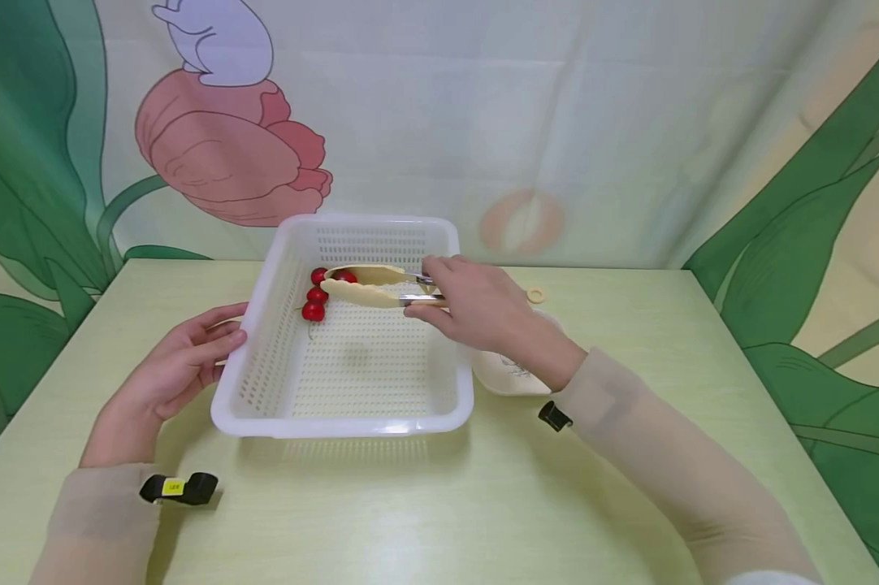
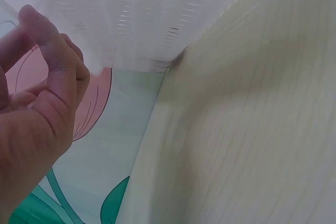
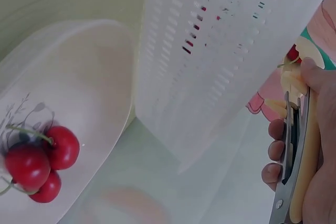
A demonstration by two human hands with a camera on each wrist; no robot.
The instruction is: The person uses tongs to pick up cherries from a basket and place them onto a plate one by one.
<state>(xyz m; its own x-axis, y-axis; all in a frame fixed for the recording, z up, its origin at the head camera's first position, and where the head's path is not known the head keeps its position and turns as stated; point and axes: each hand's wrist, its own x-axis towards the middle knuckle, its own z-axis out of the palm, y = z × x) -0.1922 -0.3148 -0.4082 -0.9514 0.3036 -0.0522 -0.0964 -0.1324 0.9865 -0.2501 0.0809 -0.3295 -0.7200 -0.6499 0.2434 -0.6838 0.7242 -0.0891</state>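
Note:
My right hand (image 1: pixel 483 305) grips metal tongs with cream tips (image 1: pixel 370 294) over a white perforated basket (image 1: pixel 465 398). The tong tips lie around a red cherry (image 1: pixel 345 277); whether they squeeze it I cannot tell. Left of them, more cherries (image 1: pixel 313 311) line the basket's left side. My left hand (image 1: pixel 184 357) touches the basket's left rim from outside with loosely bent fingers. In the left wrist view, thumb and fingers (image 2: pixel 60 72) stand beside the outer wall. The right wrist view shows the tongs' handles (image 3: pixel 296 161) in my right hand.
A white dish (image 3: pixel 100 77) with a plant print stands right of the basket, partly under my right forearm, with three cherries (image 3: pixel 29 166) in it. A cream ring (image 1: pixel 535 294) shows beyond my right hand. Behind the table hangs a printed curtain (image 1: pixel 615 146).

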